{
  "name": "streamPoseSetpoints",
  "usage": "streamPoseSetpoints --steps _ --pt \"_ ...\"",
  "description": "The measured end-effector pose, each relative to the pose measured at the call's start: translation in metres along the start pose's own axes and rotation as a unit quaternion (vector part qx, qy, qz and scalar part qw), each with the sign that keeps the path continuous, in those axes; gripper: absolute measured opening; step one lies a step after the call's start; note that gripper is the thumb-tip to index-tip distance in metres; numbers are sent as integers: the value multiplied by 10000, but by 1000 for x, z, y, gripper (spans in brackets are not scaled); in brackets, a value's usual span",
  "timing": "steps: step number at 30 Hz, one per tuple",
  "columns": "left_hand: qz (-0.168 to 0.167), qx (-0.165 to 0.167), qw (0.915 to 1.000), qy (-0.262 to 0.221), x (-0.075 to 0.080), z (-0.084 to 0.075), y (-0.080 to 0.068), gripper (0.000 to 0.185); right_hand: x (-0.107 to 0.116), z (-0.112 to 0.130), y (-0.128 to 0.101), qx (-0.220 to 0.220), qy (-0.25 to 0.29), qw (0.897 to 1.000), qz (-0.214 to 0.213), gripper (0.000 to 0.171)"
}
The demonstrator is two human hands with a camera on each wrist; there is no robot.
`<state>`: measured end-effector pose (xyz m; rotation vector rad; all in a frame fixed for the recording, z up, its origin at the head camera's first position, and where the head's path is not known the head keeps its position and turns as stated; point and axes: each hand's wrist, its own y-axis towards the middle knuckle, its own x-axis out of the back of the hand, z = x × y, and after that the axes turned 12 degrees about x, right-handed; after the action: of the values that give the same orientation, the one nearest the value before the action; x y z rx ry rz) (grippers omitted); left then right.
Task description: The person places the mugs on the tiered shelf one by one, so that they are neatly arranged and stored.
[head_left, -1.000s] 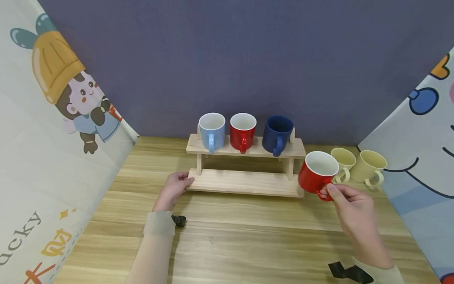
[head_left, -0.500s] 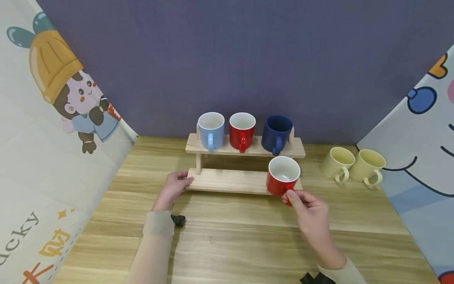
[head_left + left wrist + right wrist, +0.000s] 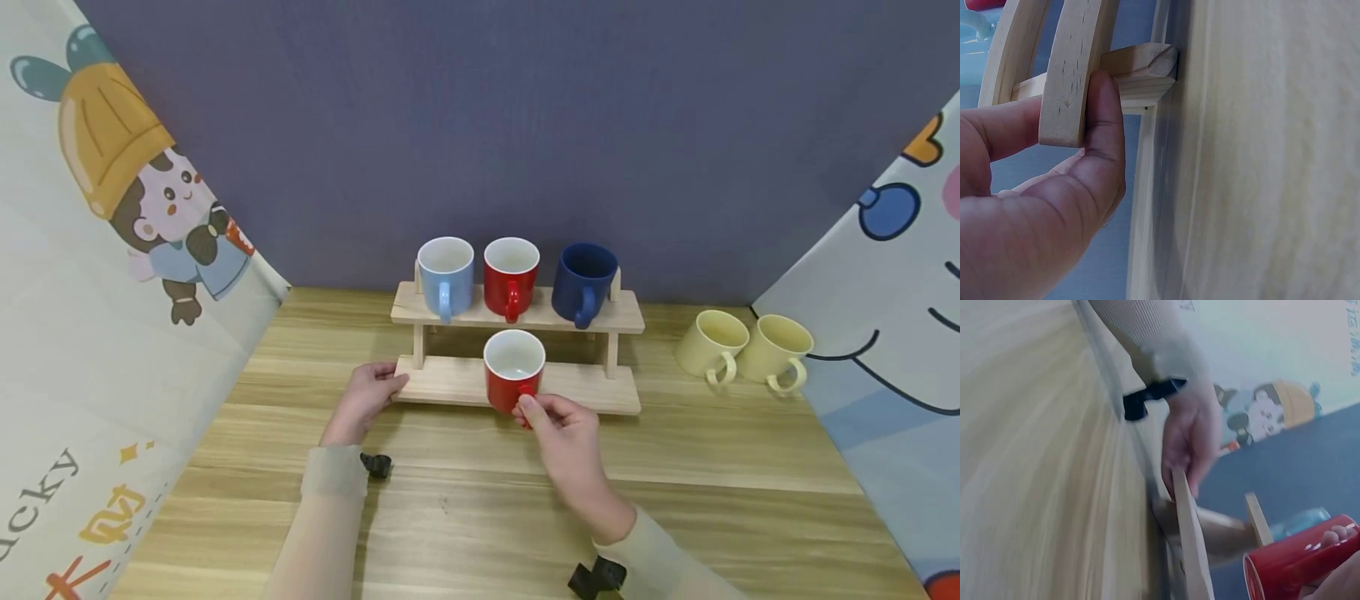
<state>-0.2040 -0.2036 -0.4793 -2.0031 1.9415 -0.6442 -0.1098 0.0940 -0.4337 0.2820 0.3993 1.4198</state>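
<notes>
Red mug [image 3: 506,385] in right grip [image 3: 567,442]; left grip [image 3: 363,402] pinches one rack [image 3: 442,380]; five other mugs [image 3: 501,289].

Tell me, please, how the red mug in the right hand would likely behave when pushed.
The red mug is probably rigid, looking evenly round. Its shiny surface may feel slippery. Roughly upright in the right hand, it would likely slide, not roll.

I hold the red mug [image 3: 504,387], white inside, upright by its handle in my right hand [image 3: 567,443], over the middle of the stand's lower shelf [image 3: 446,377]. The pale wooden two-tier stand [image 3: 588,387] sits on the bench [image 3: 465,525], its left end in my left hand [image 3: 365,397].
</notes>
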Motion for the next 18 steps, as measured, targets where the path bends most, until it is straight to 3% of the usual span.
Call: streamPoseSetpoints --steps 8,18 --pt "3 14 10000 46 -1 -1 1 51 -46 -16 0 -136 318 9994 38 15" --pt "-22 -147 9998 -91 -2 -2 3 44 -84 -34 2 -243 412 9986 -206 17"
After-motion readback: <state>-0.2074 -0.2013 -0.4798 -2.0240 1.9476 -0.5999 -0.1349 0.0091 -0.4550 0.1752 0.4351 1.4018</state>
